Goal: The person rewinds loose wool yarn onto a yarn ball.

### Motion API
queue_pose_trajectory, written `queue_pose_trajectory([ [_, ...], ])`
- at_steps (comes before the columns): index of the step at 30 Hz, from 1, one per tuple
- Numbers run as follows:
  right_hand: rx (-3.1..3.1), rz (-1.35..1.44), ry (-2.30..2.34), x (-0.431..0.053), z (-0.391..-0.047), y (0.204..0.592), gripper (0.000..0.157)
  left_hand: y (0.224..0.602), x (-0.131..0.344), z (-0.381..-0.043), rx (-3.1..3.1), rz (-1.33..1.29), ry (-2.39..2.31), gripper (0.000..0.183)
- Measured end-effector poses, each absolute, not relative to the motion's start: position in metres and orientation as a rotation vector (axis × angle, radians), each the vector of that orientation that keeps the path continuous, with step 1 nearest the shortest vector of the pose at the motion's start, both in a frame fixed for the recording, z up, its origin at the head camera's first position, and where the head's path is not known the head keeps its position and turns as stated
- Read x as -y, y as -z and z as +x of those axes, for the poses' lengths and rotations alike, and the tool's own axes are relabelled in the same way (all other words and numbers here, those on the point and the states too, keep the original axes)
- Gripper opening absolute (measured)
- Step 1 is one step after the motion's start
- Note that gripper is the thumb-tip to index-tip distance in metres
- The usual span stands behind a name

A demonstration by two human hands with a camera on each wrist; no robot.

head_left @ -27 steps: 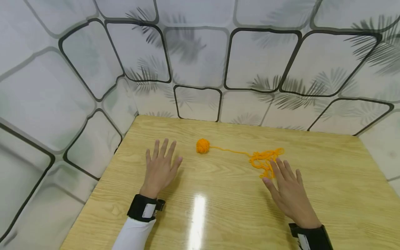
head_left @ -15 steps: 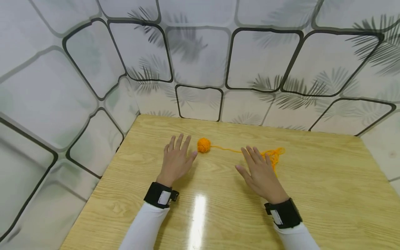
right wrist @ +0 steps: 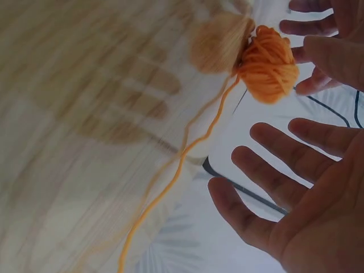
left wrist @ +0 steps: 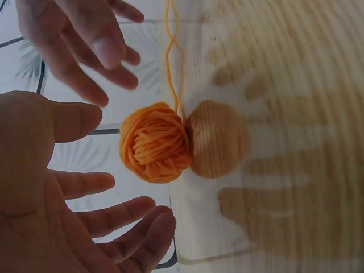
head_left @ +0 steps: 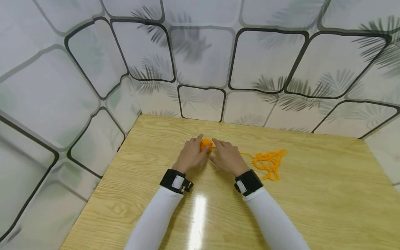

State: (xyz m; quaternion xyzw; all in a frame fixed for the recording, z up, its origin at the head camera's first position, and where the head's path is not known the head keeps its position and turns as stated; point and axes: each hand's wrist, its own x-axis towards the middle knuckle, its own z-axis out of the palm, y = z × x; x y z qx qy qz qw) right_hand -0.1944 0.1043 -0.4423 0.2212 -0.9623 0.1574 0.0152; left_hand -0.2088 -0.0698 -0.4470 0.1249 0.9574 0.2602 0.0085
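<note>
1. The yarn ball (head_left: 205, 145) was round and orange, its soft, matte strands wound in crossing layers; it sat on the table between the two hands, toward the far edge.
2. The left hand (head_left: 190, 154) held nothing: its fingers were spread and slightly bent beside the ball, with a gap showing in the left wrist view.
3. The right hand (head_left: 228, 158) was likewise unclosed around anything, fingers loosely extended, on the ball's other side.
4. A thin, wavy strand (right wrist: 181, 162) led from the ball to a flat, loopy tangle (head_left: 268, 163) farther right.
5. The table (head_left: 328, 194) had a glossy, pale wood grain that mirrored the ball.
6. From the head view, the left thumb covered part of the ball, and the right hand hid part of the strand.
7. Black wristbands (head_left: 249, 182) met white sleeves (head_left: 153, 215); behind stood a pale wall (head_left: 200, 55) printed with rounded outlines and feathery fronds.
</note>
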Motion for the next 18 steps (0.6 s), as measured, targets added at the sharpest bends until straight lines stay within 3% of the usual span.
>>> queue_pose_trajectory([
  [18,2.994,0.627,-0.447,-0.074,-0.217,0.451,0.050,0.450,0.065,-0.222,-2.845,0.408,-0.992,0.042],
])
